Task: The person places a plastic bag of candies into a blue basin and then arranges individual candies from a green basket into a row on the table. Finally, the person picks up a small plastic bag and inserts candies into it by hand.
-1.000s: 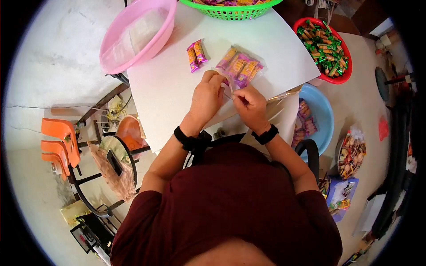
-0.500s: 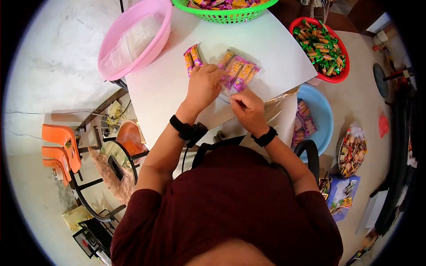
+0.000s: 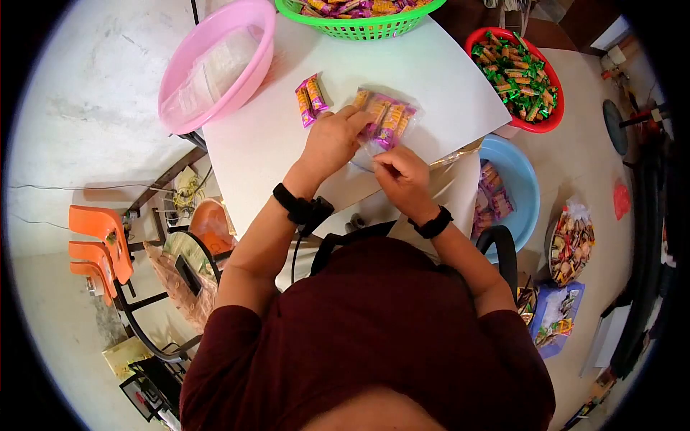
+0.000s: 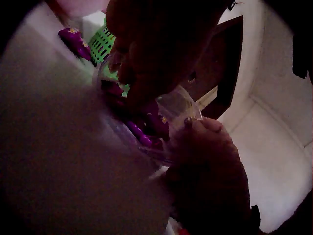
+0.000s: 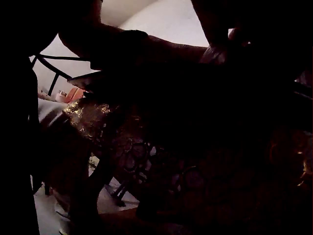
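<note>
On the white table lies a clear plastic bag (image 3: 408, 131) with several purple-and-yellow snack packets (image 3: 388, 122) inside. My right hand (image 3: 402, 176) pinches the bag's near edge between thumb and fingertips; the left wrist view shows this pinch at the rim of the bag (image 4: 181, 100). My left hand (image 3: 330, 144) reaches over the bag's left side, its extended fingers touching the packets. Just beyond its knuckles, two more snack packets (image 3: 310, 99) lie side by side on the table. The right wrist view is mostly dark and does not show the bag.
A pink basin (image 3: 251, 79) with clear bags stands at the back left. At the back is a green basket (image 3: 366, 30) of snack packets. A red basin (image 3: 553, 118) of green-wrapped sweets is right of the table (image 3: 280, 169), and a blue basin (image 3: 528, 187) holds filled bags below.
My left hand shifted left and forward from the bag's mouth, then came back slightly right onto the packets. The right hand keeps its pinch on the bag's edge, nearly still.
</note>
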Demonstrator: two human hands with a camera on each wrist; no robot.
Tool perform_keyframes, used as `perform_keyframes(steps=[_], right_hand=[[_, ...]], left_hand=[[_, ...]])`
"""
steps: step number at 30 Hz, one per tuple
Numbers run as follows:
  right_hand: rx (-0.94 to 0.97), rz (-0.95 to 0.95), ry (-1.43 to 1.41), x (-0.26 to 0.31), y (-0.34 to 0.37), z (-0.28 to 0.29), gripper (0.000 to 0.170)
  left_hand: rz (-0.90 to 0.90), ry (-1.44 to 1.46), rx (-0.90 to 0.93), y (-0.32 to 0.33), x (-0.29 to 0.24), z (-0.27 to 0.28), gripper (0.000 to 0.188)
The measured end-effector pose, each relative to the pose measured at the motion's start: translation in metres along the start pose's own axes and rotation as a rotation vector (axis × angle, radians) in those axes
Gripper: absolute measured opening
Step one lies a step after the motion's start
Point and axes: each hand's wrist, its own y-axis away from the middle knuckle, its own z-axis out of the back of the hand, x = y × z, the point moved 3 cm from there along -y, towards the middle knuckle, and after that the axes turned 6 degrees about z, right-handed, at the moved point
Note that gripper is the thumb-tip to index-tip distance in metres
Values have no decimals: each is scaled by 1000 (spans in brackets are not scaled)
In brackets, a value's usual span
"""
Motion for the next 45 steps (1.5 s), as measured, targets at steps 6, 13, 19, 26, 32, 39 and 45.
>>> perform_keyframes(steps=[6, 13, 19, 26, 32, 39, 45], right_hand=[[21, 22, 128, 2, 2, 8, 9], [-56, 78, 172, -13, -1, 14, 12], [5, -58, 129, -11, -3, 20, 12], [17, -29, 175, -18, -1, 19, 13], [24, 0, 212, -10, -1, 18, 19], [94, 187, 383, 19, -11, 8, 22], [96, 251, 425, 14, -16, 4, 13]], left_hand=[[99, 33, -35, 15, 0, 2, 25], [18, 6, -95, 12, -10, -1, 19], [-60, -42, -104, 11, -10, -7, 17], [-76, 115, -131, 21, -14, 31, 26], [554, -105, -185, 23, 58, 37, 34], [746, -165, -121, 27, 76, 28, 32], [723, -22, -255, 60, 93, 39, 29]])
